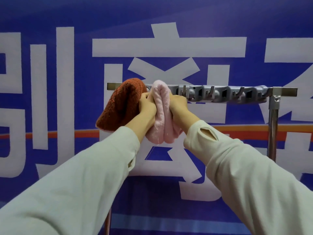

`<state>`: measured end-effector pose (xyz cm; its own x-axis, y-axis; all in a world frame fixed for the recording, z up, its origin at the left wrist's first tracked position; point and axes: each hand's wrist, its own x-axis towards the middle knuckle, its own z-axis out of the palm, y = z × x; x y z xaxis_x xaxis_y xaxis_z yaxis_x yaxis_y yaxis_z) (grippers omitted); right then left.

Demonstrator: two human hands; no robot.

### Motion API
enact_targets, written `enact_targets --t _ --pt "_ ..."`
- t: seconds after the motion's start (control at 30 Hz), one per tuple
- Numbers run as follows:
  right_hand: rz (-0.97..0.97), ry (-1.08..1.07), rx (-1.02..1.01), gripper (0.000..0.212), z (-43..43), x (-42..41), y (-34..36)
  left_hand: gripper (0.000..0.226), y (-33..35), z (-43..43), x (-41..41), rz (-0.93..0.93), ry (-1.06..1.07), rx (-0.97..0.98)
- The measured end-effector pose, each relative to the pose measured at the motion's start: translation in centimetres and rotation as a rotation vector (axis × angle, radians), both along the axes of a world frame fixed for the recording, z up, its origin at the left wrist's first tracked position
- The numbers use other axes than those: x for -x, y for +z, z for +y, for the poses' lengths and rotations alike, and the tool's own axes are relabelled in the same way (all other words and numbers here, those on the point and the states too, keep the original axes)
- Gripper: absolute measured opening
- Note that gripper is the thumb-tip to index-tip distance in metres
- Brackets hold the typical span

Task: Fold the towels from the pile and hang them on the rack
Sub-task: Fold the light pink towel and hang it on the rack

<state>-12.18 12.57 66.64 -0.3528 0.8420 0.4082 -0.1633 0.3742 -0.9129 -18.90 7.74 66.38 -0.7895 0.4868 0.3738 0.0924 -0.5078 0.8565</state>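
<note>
Blue banner (279, 19); left hand (147, 108), right hand (179, 106) around pink towel (160, 92)

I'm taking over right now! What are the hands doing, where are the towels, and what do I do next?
Left hand: grips the pink towel on its left side.
Right hand: grips its right side.
Pink towel: folded, looks draped over the rack, right beside the brown towel.
Done: brown towel hangs at the rack's left end.
Left: settle the pink towel and let go. The pile is out of view, so more towels may wait.
</note>
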Motion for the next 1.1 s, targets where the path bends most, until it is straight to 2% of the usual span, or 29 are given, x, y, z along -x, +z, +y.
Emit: enact_targets --t 0.1,0.2,0.27,0.3,0.4,0.47,0.57,0.67,0.77,0.9,1.0,1.1 --pt "-0.168 -0.071 -0.198 0.058 -0.1 -0.6 -1.5 0.036 -2.0 -0.8 0.0 0.167 0.023 0.037" --pt "-0.262 -0.156 -0.411 0.037 0.5 -2.1 -3.5 0.046 -4.2 -1.9 -0.1 0.403 0.073 -0.01" --pt "-0.241 -0.193 -0.497 0.037 1.0 -2.9 -4.5 0.047 -5.2 -2.5 0.2 0.595 0.137 -0.048" --pt "-0.201 -0.181 -0.519 0.036 1.1 -3.3 -4.9 0.046 -5.5 -3.1 0.1 0.632 0.134 -0.046" --pt "-0.074 0.077 -0.483 0.043 0.3 -4.1 -5.2 0.051 -6.0 -4.2 0.1 0.662 0.122 0.011" --pt "-0.098 0.268 -0.476 0.056 -0.6 -4.2 -5.3 0.057 -6.1 -4.4 0.3 0.653 0.109 0.089" --pt "-0.111 0.401 -0.472 0.054 -1.7 -3.5 -5.2 0.056 -6.2 -4.2 0.6 0.607 0.065 0.199" --pt "-0.067 0.346 -0.495 0.052 -2.6 -2.5 -5.1 0.041 -6.6 -3.9 1.0 0.493 -0.019 0.124" --pt "-0.017 0.296 -0.467 0.049 -2.6 -1.4 -6.0 0.041 -7.6 -3.7 0.0 0.424 -0.065 0.093" --pt "0.011 0.21 -0.304 0.078 -2.3 0.2 -7.9 0.043 -8.7 -3.0 -1.7 0.381 -0.14 0.079" --pt "-0.082 0.24 -0.334 0.079 -4.2 -0.1 -7.6 0.047 -8.6 -5.4 -0.7 0.427 -0.144 0.15" --pt "-0.107 0.238 -0.375 0.078 -3.5 -1.0 -7.7 0.054 -9.3 -5.9 0.4 0.552 -0.173 0.288"
